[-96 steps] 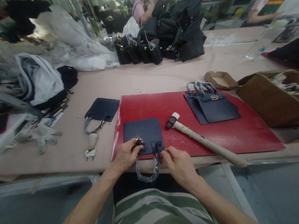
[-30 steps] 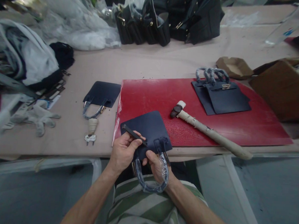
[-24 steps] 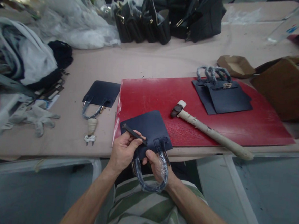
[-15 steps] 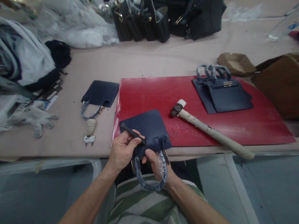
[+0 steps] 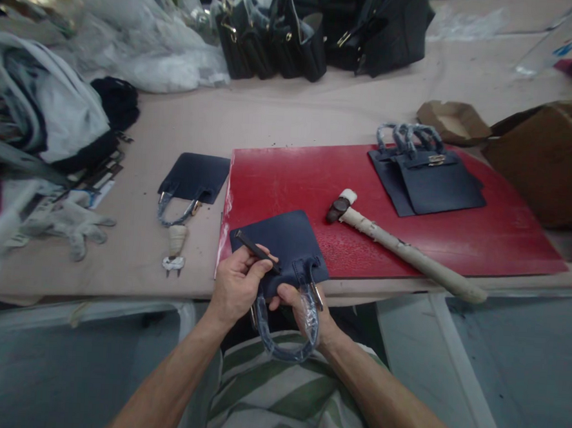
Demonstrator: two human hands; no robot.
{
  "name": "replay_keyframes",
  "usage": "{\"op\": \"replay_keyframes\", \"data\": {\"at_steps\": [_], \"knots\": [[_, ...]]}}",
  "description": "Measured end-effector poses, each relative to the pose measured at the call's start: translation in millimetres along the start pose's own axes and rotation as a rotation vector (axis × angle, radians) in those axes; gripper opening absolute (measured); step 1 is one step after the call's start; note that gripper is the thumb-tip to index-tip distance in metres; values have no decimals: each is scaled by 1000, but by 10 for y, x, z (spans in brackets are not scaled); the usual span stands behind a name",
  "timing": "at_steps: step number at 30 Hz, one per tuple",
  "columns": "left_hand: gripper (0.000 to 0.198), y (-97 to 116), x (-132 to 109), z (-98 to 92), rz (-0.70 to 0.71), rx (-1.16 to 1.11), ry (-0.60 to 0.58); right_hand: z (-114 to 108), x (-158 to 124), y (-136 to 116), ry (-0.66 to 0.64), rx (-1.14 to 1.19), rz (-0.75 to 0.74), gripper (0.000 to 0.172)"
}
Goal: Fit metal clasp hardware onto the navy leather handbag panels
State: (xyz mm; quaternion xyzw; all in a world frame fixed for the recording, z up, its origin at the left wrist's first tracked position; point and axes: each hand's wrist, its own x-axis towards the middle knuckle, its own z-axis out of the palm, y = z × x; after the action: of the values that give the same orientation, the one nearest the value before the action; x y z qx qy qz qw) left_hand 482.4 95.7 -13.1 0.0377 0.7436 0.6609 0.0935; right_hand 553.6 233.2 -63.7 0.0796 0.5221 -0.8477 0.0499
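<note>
My left hand [image 5: 238, 277] pinches a narrow dark strip [image 5: 255, 246] between thumb and fingers. It lies slantwise over a navy leather bag panel [image 5: 285, 230]; whether it is leather or a stiff tool I cannot tell. My right hand [image 5: 300, 305] grips the panel's near edge, thumb on top and most fingers hidden below. A plastic-wrapped handle [image 5: 290, 353] loops from the panel toward my body. Beyond my right hand, a hammer [image 5: 404, 252] with a wrapped grip rests across the red board [image 5: 278, 178].
To the left lie another navy panel [image 5: 196, 173] with handles, a two-pronged wrapped tool [image 5: 174, 249] and a glove [image 5: 75, 224]. Stacked panels [image 5: 438, 178] sit on the board at the right, near a brown box [image 5: 541, 168]. Black bags [image 5: 277, 42] stand at the back.
Both hands keep their hold on the strip and panel, with almost no movement. The view has shifted very slightly.
</note>
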Motion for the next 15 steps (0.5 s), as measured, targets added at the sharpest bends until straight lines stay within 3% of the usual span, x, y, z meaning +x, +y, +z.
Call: {"op": "replay_keyframes", "data": {"at_steps": [5, 15], "knots": [[20, 12, -21, -8, 12, 42, 11, -4, 1, -20, -13, 20, 17, 26], [17, -22, -40, 19, 55, 108, 30, 58, 10, -71, 12, 65, 31, 33]]}}
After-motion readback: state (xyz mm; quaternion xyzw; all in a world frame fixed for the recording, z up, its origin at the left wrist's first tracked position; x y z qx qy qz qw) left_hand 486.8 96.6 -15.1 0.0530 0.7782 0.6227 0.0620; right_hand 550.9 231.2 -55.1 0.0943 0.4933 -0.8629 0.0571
